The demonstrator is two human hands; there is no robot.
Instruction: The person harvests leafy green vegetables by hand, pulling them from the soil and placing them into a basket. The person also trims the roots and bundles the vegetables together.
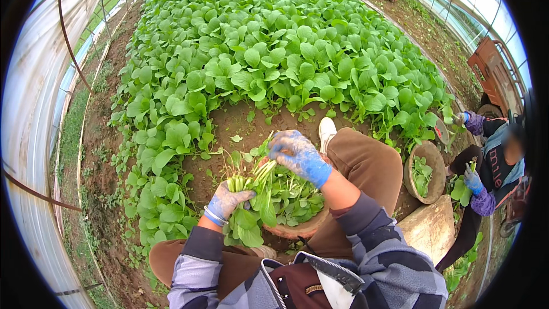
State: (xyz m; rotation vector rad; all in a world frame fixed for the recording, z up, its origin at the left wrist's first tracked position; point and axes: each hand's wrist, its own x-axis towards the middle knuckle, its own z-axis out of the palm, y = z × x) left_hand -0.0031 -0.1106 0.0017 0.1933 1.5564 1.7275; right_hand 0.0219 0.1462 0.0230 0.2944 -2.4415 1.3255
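My left hand [227,201], in a soiled blue-and-white glove, is closed round a bunch of leafy greens [247,222]. The bunch's pale stems point up past the thumb and its leaves hang below the fist. My right hand [298,153], in a dirty blue glove, is just above and to the right, fingers curled down over more green stems [264,170] beside the bunch. Its fingertips are partly hidden. Between my knees stands a reddish-brown basin [297,230] with loose greens [294,197] heaped in it.
A dense bed of leafy greens [257,40] spreads ahead, with bare soil [251,120] at its near edge. At right sit a basin [439,186] with some leaves, a pale board [429,226] and a gloved co-worker [494,163]. An orange-brown vehicle [494,74] stands behind.
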